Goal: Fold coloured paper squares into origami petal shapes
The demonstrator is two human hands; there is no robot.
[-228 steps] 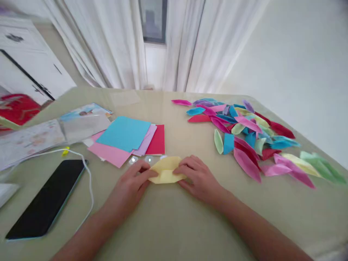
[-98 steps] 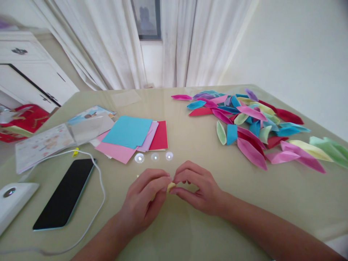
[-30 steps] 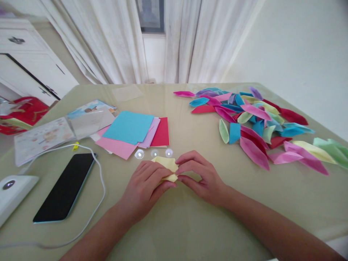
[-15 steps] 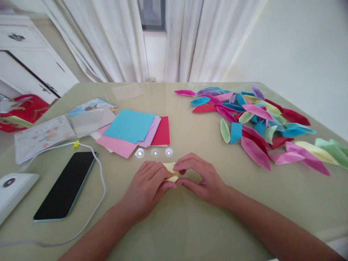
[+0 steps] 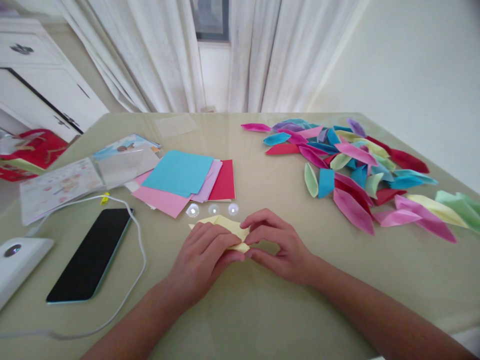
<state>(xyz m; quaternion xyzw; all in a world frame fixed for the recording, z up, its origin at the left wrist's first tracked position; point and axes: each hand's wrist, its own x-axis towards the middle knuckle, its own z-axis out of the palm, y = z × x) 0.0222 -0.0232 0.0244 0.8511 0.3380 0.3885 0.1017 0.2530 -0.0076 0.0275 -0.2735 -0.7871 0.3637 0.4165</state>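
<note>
A pale yellow piece of folded paper [image 5: 227, 223] is between my two hands, low over the middle of the table. My left hand [image 5: 204, 257] is closed on it, fingers lying over the top and thumb along the near edge. My right hand [image 5: 275, 245] pinches its right end between thumb and fingertips. Much of the paper is hidden under my left fingers, so its full shape does not show. Just beyond it, three round light reflections lie on the tabletop.
Square coloured sheets [image 5: 179, 172] are stacked beyond my left hand. Several folded paper boats [image 5: 348, 160] are heaped at the right. On the left lie a black phone [image 5: 92, 255], a white cable [image 5: 141, 240], a white device [image 5: 22, 260] and a printed paper packet [image 5: 62, 185].
More of the yellow paper shows now, spread out beyond my left fingers towards the left. My hands have stayed in nearly the same place.
</note>
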